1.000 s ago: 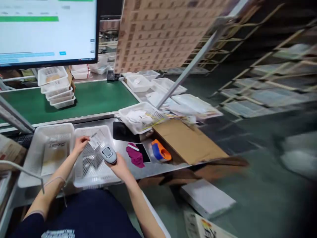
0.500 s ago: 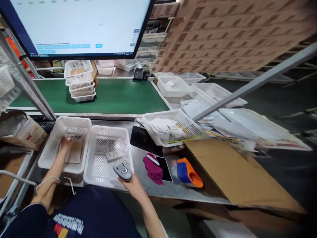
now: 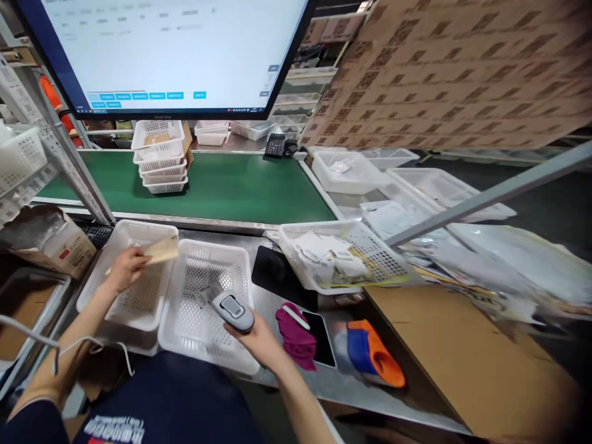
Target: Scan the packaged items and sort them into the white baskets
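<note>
A person's view down onto a steel workbench. The left hand [image 3: 124, 269] is closed around the near end of a flat tan paper packet [image 3: 160, 251], lifting it tilted just above a white perforated plastic basket [image 3: 152, 232] at the near left; the packet sticks out to the right past the fingers and does not touch the basket floor. The right hand [image 3: 261, 341] is clenched around the grip of a grey handheld barcode scanner [image 3: 234, 310] with a rounded head and a pale button panel, held over the near right corner of a second white perforated plastic basket [image 3: 222, 254], which sits touching the first on its right. Inside that second basket lies a small printed paper slip [image 3: 206, 293], just left of the scanner head. To the right of the hand, on the bare metal, lie a crumpled magenta cloth [image 3: 295, 337], a black flat pad [image 3: 322, 336] and an orange and blue tape dispenser [image 3: 372, 354], close together. Farther off, a third white mesh basket [image 3: 380, 254] holds loose white papers. A brown cardboard sheet [image 3: 462, 351] covers the near right. Beyond the bench runs a green conveyor belt [image 3: 240, 185] carrying a stack of white baskets [image 3: 160, 157], under a large bright monitor [image 3: 171, 49].
</note>
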### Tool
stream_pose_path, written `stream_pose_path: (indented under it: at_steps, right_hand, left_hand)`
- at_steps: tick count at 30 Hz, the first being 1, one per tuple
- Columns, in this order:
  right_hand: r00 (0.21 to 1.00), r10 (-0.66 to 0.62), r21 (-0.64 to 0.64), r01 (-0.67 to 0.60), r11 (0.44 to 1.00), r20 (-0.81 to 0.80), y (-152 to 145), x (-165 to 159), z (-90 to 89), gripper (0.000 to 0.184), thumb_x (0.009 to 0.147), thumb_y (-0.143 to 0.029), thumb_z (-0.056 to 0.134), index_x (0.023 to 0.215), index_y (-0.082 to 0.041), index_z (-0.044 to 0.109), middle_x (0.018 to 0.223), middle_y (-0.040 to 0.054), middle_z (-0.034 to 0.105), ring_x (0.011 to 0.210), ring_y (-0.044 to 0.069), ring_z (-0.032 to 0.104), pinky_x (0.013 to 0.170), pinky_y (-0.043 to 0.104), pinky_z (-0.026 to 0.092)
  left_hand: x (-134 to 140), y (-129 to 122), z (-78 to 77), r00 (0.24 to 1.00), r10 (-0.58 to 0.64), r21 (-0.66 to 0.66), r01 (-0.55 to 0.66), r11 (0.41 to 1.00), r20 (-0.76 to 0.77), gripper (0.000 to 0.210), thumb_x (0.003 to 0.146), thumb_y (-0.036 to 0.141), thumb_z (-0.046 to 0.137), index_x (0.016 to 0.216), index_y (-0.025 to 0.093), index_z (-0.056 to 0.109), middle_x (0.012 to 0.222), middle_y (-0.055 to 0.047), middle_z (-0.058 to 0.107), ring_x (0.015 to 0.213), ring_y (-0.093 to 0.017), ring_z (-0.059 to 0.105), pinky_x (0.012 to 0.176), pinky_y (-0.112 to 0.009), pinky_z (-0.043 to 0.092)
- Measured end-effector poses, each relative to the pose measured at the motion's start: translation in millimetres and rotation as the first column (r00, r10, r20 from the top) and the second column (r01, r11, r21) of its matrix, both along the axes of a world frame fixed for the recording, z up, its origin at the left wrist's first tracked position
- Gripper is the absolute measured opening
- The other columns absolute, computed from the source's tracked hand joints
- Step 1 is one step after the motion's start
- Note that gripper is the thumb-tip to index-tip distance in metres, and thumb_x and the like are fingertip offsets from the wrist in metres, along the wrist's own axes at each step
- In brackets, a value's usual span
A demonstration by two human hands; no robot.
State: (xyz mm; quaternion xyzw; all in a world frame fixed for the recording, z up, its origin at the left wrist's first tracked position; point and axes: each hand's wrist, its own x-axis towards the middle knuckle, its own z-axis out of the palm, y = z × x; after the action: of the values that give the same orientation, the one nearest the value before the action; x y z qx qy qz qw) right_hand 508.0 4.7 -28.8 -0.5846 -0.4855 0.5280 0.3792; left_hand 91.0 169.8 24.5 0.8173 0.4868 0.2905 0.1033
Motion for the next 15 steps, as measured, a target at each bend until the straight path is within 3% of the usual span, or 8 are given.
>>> stream_pose_path:
  at_steps: [1,3,5,6,9,15]
  right_hand:
    - [0.999,0.027,0.032,-0.028,0.999,0.017,6,5,11.5,0.061,0.073,-0.054,0.088,0.121,-0.020,0.072,0.124,0.0176,0.083,0.121,0.041,0.078,0.112,0.059,0.060]
    - [0.996,0.084,0.091,-0.087,0.992,0.039,15,15,35.3,0.059,0.076,-0.051,0.087,0.124,-0.020,0.072,0.127,0.0171,0.082,0.123,0.040,0.077,0.114,0.059,0.059]
    - [0.990,0.135,0.134,-0.139,0.981,0.041,22,23,56.6,0.055,0.079,-0.048,0.087,0.124,-0.020,0.073,0.127,0.0160,0.082,0.123,0.039,0.077,0.114,0.059,0.060]
    - [0.988,0.153,0.148,-0.157,0.977,0.036,25,26,65.2,0.053,0.080,-0.046,0.087,0.124,-0.020,0.074,0.127,0.0151,0.082,0.123,0.039,0.077,0.114,0.059,0.060]
    - [0.979,0.206,0.166,-0.205,0.965,0.013,31,31,80.2,0.050,0.081,-0.041,0.087,0.124,-0.020,0.075,0.128,0.0133,0.083,0.124,0.037,0.078,0.115,0.056,0.060]
    - [0.981,0.186,0.255,-0.166,0.952,-0.058,40,32,94.4,0.066,0.079,-0.047,0.093,0.135,-0.019,0.069,0.140,0.0152,0.079,0.131,0.035,0.075,0.121,0.055,0.057]
  left_hand:
    - [8,-5,11.4,0.980,-0.151,0.230,0.178,0.957,-0.129,0.031,0.096,0.011,0.069,0.117,0.026,0.087,0.107,-0.007,0.084,0.101,-0.025,0.079,0.102,-0.043,0.062]
    - [25,-13,31.0,0.884,-0.289,0.527,0.455,0.718,-0.368,0.036,0.101,0.004,0.066,0.125,0.025,0.083,0.113,-0.007,0.085,0.109,-0.022,0.081,0.111,-0.044,0.062]
    - [42,-16,43.6,0.790,-0.351,0.609,0.612,0.505,-0.502,0.028,0.104,0.004,0.066,0.123,0.019,0.080,0.115,-0.008,0.086,0.115,-0.022,0.081,0.113,-0.042,0.064]
    - [50,-16,46.7,0.752,-0.381,0.610,0.659,0.439,-0.538,0.023,0.106,0.005,0.064,0.119,0.016,0.079,0.114,-0.008,0.086,0.115,-0.022,0.082,0.113,-0.041,0.066]
    - [72,-14,43.6,0.670,-0.469,0.568,0.740,0.360,-0.575,0.022,0.108,0.007,0.058,0.116,0.012,0.078,0.111,-0.009,0.086,0.112,-0.023,0.083,0.115,-0.040,0.067]
    - [106,-13,17.0,0.608,-0.578,0.503,0.788,0.355,-0.544,0.022,0.105,0.008,0.062,0.119,0.010,0.079,0.119,-0.013,0.086,0.115,-0.024,0.083,0.119,-0.041,0.066]
